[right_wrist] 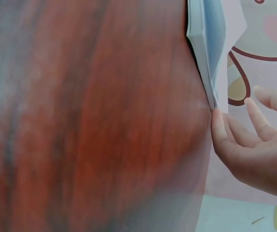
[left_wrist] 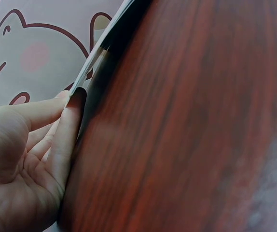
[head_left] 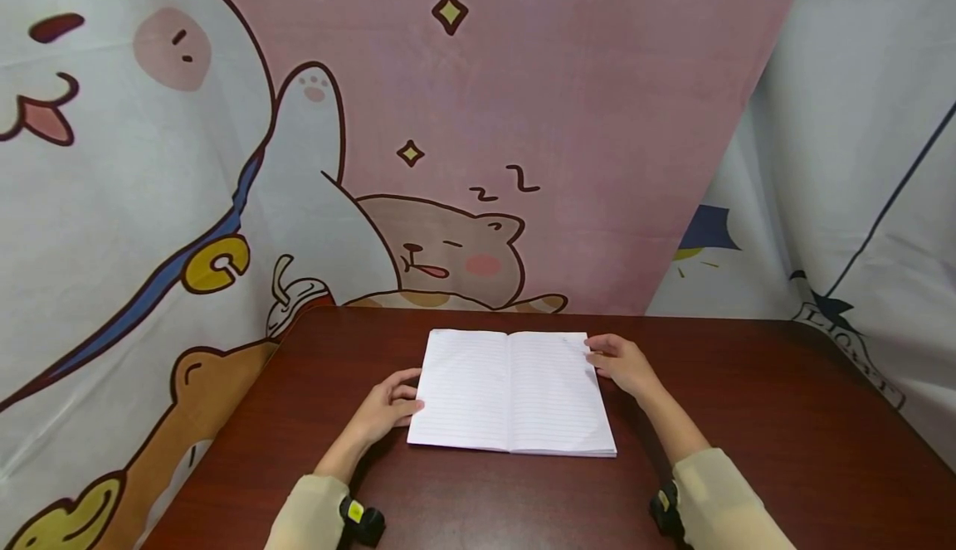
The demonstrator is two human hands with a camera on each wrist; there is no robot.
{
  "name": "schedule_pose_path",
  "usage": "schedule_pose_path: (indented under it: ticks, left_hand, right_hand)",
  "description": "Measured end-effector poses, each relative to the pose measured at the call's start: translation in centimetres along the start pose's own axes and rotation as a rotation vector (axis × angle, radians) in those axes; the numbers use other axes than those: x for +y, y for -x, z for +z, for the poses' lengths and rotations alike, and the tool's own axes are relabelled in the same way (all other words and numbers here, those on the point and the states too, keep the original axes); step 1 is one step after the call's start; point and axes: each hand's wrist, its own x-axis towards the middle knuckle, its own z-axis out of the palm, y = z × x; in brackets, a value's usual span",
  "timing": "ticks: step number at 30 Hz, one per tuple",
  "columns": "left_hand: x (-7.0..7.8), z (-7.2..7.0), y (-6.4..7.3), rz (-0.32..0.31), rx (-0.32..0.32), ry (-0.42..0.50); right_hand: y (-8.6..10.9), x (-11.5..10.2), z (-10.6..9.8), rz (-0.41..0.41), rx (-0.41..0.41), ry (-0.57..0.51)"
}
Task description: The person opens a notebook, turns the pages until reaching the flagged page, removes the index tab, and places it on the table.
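Note:
An open notebook (head_left: pixel 463 392) with ruled white pages lies on the brown table, its center fold running toward the person. At its left edge my left hand (head_left: pixel 388 407) pinches the pages; the left wrist view shows the thumb on the upper side and a finger (left_wrist: pixel 67 130) beneath, the notebook (left_wrist: pixel 92 60) between them. My right hand (head_left: pixel 623 363) is at the upper right edge with fingers loosely bent. In the right wrist view, one fingertip of that hand (right_wrist: pixel 259 150) touches the corner of the notebook (right_wrist: pixel 207 53), while other fingers stand apart from it.
The dark wood-grain table (head_left: pixel 508 496) extends around the notebook on all sides. Behind it hangs a pink and white cartoon cloth (head_left: pixel 597 119), with more white cloth (head_left: pixel 859 160) on the right. Each wrist wears a small black camera (head_left: pixel 364 523).

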Motion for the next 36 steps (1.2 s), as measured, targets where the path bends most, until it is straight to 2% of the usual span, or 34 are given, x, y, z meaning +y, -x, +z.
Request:
schedule_pose_path:
  ticks: [11, 24, 29, 36]
  left_hand:
    - [-0.01, 0.02, -0.04, -0.001, 0.006, -0.007]
    - [0.14, 0.01, 0.18, -0.003, 0.007, -0.014]
    - [0.16, 0.13, 0.18, -0.005, 0.015, -0.012]
    - [0.31, 0.17, 0.19, -0.005, 0.019, -0.009]
  right_hand:
    - [-0.06, 0.09, 0.12, 0.007, 0.018, -0.018]
    - [-0.43, 0.31, 0.26, -0.069, 0.076, 0.014]
    - [-0.42, 0.33, 0.24, -0.023, 0.071, -0.028]
    - [-0.39, 0.42, 0.04, 0.042, 0.068, -0.022]
